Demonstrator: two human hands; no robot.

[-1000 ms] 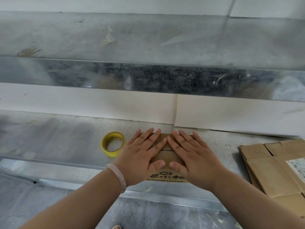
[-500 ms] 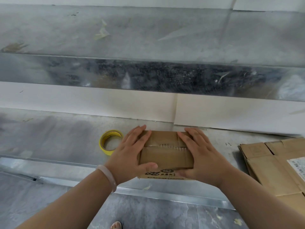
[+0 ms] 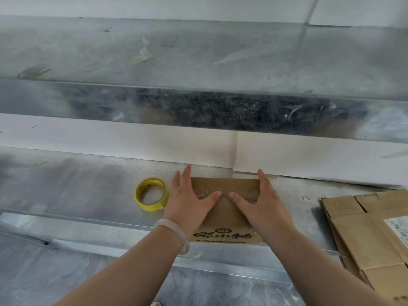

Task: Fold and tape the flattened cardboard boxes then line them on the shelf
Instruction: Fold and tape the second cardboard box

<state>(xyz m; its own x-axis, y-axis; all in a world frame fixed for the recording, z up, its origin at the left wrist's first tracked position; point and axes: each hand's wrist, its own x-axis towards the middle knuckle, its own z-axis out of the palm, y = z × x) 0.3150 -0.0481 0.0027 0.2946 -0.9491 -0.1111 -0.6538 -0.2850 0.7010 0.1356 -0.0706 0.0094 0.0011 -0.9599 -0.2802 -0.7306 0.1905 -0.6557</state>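
Observation:
A small brown cardboard box (image 3: 224,186) with printed characters on its front face stands on the lower metal shelf (image 3: 77,188). Its top flaps are closed and a taped seam runs across the top. My left hand (image 3: 187,202) lies along the box's left side with straight fingers and its thumb pressing on the seam. My right hand (image 3: 262,204) mirrors it on the right side, thumb on the seam. The thumbs nearly meet at the middle.
A yellow tape roll (image 3: 151,193) lies on the shelf just left of the box. A stack of flattened cardboard boxes (image 3: 366,230) sits at the right. An upper metal shelf (image 3: 198,54) runs above, with white wall panels (image 3: 110,140) behind the lower shelf.
Both hands slid from lying flat over the box top out to its sides. Only the thumbs now press on the seam, and the top flaps show.

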